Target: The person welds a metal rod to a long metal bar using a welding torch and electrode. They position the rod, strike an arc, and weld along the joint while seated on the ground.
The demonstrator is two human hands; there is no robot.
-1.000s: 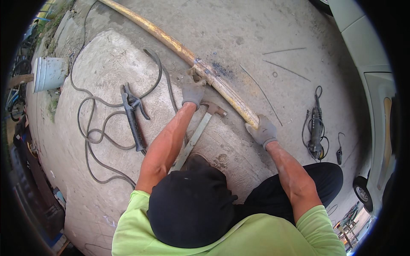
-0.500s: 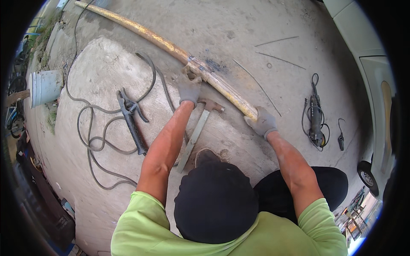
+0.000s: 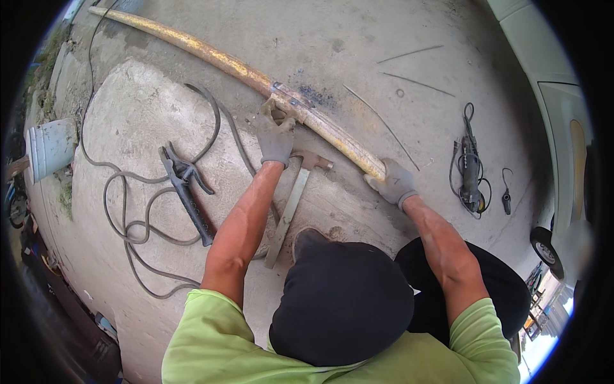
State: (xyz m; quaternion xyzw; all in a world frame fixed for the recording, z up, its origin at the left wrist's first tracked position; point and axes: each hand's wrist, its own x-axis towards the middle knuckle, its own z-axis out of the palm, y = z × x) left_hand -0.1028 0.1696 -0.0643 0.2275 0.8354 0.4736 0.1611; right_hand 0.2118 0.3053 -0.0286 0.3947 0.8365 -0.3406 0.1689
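A long, rusty, yellow-painted metal pipe [image 3: 220, 61] lies diagonally across the concrete, with a dark joint partway along it. My gloved right hand [image 3: 393, 181] is closed around its near right end. My gloved left hand [image 3: 276, 136] has its fingers curled against the pipe just beside the joint, with a gap showing between thumb and forefinger. Below the pipe, between my forearms, lies a hammer [image 3: 296, 197] with a rusty head and a pale flat handle. A black welding electrode holder [image 3: 190, 200] rests left of my left forearm, its jaw end pointing away.
Dark cable [image 3: 147, 221] loops over the floor at left, near a white bucket [image 3: 52, 148] on its side. Thin rods [image 3: 382, 121] lie beyond the pipe. A corded angle grinder [image 3: 471, 179] and a small hooked tool [image 3: 506, 192] lie at right, beside a pale vehicle [image 3: 556, 121].
The whole view has shifted slightly, so floor things sit further left. Both hands stay at the same places on the pipe, and the pipe shows little movement.
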